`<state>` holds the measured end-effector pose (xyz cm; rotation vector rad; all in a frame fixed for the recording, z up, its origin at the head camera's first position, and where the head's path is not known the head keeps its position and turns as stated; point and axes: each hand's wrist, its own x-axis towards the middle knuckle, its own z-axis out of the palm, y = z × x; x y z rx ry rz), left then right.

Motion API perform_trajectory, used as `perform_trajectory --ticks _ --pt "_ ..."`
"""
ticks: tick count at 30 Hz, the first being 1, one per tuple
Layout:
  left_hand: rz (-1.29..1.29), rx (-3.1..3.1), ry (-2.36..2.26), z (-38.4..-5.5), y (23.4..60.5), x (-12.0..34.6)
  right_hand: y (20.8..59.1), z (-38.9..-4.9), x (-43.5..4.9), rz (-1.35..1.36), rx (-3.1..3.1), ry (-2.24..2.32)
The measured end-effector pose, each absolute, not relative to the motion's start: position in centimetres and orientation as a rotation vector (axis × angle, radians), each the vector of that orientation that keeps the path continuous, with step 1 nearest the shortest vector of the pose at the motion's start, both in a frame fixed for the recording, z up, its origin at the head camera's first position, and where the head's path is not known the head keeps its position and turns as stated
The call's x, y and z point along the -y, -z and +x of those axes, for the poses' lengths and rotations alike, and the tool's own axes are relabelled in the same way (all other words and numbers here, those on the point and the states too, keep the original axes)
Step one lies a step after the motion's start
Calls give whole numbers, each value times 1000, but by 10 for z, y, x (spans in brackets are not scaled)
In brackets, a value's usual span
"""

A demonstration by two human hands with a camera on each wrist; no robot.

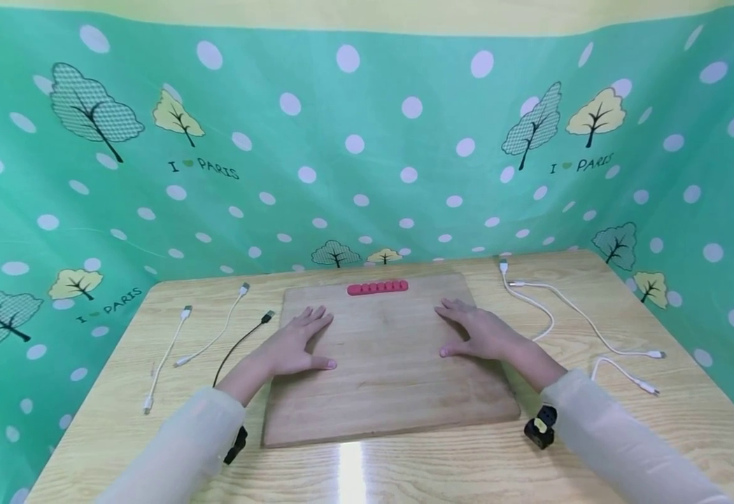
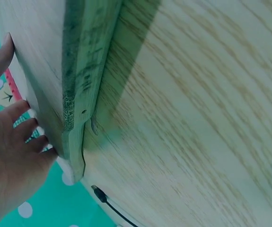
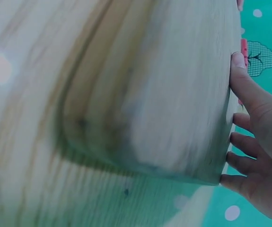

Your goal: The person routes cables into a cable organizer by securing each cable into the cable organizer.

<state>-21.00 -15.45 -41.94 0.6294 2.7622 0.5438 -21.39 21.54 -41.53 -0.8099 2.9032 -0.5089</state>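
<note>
A wooden board lies flat on the table. My left hand rests on its left part with fingers extended and thumb apart; the left wrist view shows the same hand touching the board's top. On the board's right part rests my right hand, fingers spread, and in the right wrist view its fingertips touch the surface. Between and beyond the hands, a red cable holder strip with several slots sits near the board's far edge. Neither hand holds anything.
Left of the board lie two white cables and a black cable, its plug near the board. Several white cables lie to the right. A green dotted curtain hangs behind the wooden table.
</note>
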Motion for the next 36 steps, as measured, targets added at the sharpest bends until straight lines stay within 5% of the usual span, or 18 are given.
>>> perform_trajectory --ticks 36 --pt "669 -2754 -557 -207 419 159 415 -205 -216 -844 -2924 481"
